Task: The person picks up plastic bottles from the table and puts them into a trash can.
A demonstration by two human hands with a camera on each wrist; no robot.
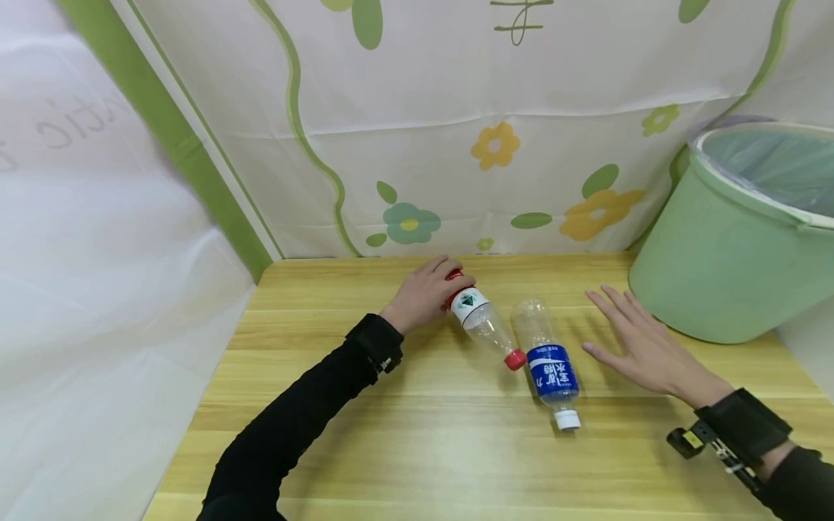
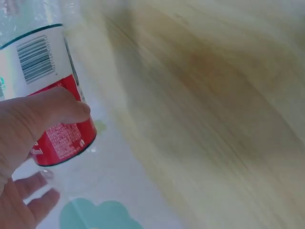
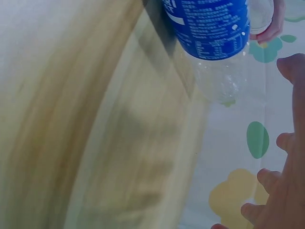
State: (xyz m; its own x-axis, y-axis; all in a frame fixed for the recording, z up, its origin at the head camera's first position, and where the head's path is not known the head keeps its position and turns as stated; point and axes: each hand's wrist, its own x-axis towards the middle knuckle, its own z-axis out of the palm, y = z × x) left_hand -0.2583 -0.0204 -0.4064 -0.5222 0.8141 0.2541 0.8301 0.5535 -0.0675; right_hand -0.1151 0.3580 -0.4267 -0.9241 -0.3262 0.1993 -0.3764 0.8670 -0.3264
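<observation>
A clear plastic bottle (image 1: 490, 329) with a red cap and a red-and-white label lies slanted on the table. My left hand (image 1: 423, 293) grips it around the red end of its label, near the base. In the left wrist view, the thumb crosses the red label (image 2: 71, 138) below a barcode. Just right of it lies a second clear bottle (image 1: 552, 370) with a blue label and white cap, its cap toward me. My right hand (image 1: 641, 347) hovers to the right of that bottle, fingers spread and touching nothing; the right wrist view shows the blue label (image 3: 214, 28) apart from the fingertips.
A light green bin (image 1: 723, 253) lined with a clear bag stands at the right rear of the wooden table (image 1: 417, 449). Behind the table hangs a white curtain (image 1: 417, 94) with flowers and green lines. White fabric (image 1: 98, 325) covers the left side.
</observation>
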